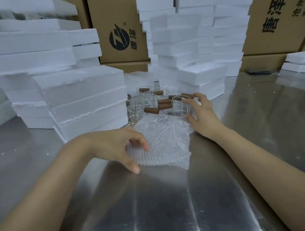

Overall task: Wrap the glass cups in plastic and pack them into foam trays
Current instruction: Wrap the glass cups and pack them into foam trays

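Left hand [119,146]: I see it at the left edge of the wrap [165,141], fingers curled down onto the sheet and thumb stretched along its near corner. It looks like a pinch on the edge. I cannot tell whether the thumb is under the sheet.
Right hand [201,112]: it is closed round one cup [181,107], thumb low by the base, fingertips up near the rim and the brown handle [187,95].
Cup: upright at the far right corner of the wrap. The clear glass makes it hard for me to tell whether its base sits on the sheet or is lifted off it.
Wrap: a bubble sheet lying crumpled on the steel table [154,205] between the two hands. Its far edge blurs into the glassware behind.
Cups [147,101]: a cluster just beyond the wrap, between the stacks. The brown handles show plainly, but the glass bodies overlap and I cannot count them.
Trays [85,98]: white foam stacks left and centre, with more at the right edge cut off by the frame. The top left stack is blurred.
Cartons [118,27]: brown boxes behind the foam, partly covered by it, their print only partly showing.
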A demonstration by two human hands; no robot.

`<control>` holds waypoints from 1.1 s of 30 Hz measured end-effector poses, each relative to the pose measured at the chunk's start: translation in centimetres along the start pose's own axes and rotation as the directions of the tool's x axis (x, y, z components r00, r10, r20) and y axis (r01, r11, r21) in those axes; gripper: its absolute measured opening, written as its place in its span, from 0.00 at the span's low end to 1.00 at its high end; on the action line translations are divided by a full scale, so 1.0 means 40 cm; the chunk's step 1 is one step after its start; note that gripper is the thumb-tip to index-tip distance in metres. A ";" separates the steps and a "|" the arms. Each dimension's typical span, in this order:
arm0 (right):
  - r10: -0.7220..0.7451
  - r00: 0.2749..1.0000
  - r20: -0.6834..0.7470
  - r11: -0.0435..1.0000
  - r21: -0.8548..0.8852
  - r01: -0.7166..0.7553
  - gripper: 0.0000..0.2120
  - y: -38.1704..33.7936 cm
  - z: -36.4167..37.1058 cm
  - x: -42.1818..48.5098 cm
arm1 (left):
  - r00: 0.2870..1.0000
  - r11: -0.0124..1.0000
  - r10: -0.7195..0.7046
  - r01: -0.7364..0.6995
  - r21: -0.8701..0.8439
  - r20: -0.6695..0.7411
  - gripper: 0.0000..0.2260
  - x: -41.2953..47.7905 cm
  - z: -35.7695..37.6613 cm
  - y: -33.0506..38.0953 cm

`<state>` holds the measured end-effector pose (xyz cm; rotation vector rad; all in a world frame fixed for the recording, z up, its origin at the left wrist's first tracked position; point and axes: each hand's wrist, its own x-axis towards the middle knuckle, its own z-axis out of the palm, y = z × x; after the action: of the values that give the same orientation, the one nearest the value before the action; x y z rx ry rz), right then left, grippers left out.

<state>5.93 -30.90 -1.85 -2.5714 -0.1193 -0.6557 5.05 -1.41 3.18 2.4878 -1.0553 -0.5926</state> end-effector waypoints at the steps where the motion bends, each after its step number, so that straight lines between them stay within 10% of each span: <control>1: 0.008 1.000 -0.002 0.999 0.037 -0.008 0.17 0.004 0.005 0.002 | 0.999 0.999 0.040 -0.040 -0.018 -0.030 0.17 0.007 0.003 0.001; 8: 0.110 0.983 -0.149 0.981 0.173 -0.084 0.08 0.009 0.007 0.014 | 0.991 0.989 0.110 -0.102 -0.104 0.071 0.14 -0.010 -0.002 0.014; 14: 0.167 0.975 -0.149 0.968 0.213 -0.133 0.16 0.009 0.007 0.011 | 0.846 0.924 0.142 0.073 0.375 -0.515 0.20 0.022 -0.001 0.035; 16: 0.175 0.970 -0.168 0.971 0.190 -0.142 0.17 0.007 0.002 0.011 | 0.903 0.978 0.200 -0.158 0.138 -0.381 0.07 0.021 0.030 0.071; 19: 0.185 0.948 -0.261 0.963 0.242 -0.122 0.17 -0.007 -0.012 0.008 | 0.977 0.973 0.201 -0.190 0.133 -0.072 0.17 0.030 0.064 0.084; 24: 0.333 0.898 -0.288 0.857 0.490 -0.161 0.17 -0.047 -0.044 0.009 | 0.923 0.914 0.221 -0.083 0.397 -0.315 0.24 0.021 0.032 0.073; 27: 0.456 0.877 -0.152 0.665 0.713 -0.223 0.14 -0.065 -0.058 0.015 | 0.832 0.960 0.232 -0.112 0.257 -0.504 0.12 0.022 0.045 0.098; 30: 0.497 0.866 -0.060 0.536 0.806 -0.252 0.15 -0.073 -0.068 0.014 | 0.948 0.978 0.192 -0.206 -0.030 -0.253 0.13 0.010 0.057 0.122; 33: 0.493 0.866 -0.086 0.584 0.770 -0.257 0.17 -0.071 -0.073 0.014 | 0.983 0.986 0.159 -0.153 0.065 -0.090 0.15 0.006 0.062 0.117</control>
<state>4.59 -29.81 1.89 -1.5974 0.2304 -0.6357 1.19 -5.05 3.33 2.4266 -1.2323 -0.3990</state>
